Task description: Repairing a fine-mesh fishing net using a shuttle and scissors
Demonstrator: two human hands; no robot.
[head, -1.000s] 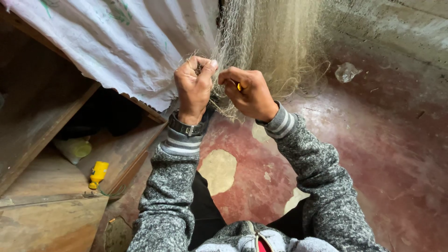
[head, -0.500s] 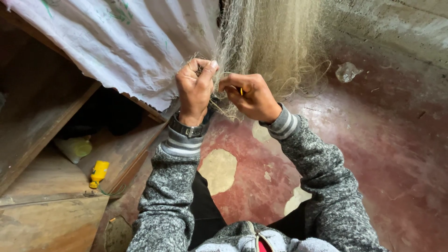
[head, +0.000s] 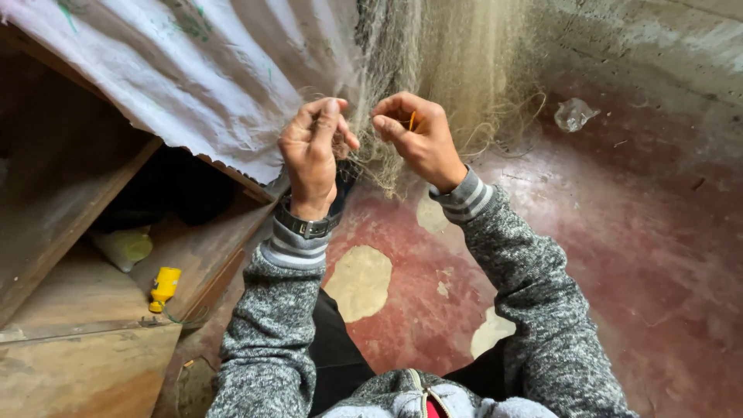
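Note:
A pale, fine-meshed fishing net (head: 457, 70) hangs down in front of me to the red floor. My left hand (head: 313, 155) pinches a bunch of its strands between thumb and fingers; a metal watch sits on that wrist. My right hand (head: 422, 139) is closed around a small orange-yellow tool (head: 412, 120), held against the net just right of the left hand. Both arms wear grey knitted sleeves with striped cuffs.
A white woven sheet (head: 193, 77) drapes over wooden boards (head: 85, 294) at the left. A yellow spool (head: 165, 286) and a pale bag (head: 124, 246) lie on the boards. The red floor (head: 642, 255) has worn pale patches; a crumpled clear plastic piece (head: 574, 114) lies far right.
Both hands have shifted slightly; the right hand has drawn a little away from the left, working the small tool at the net strands.

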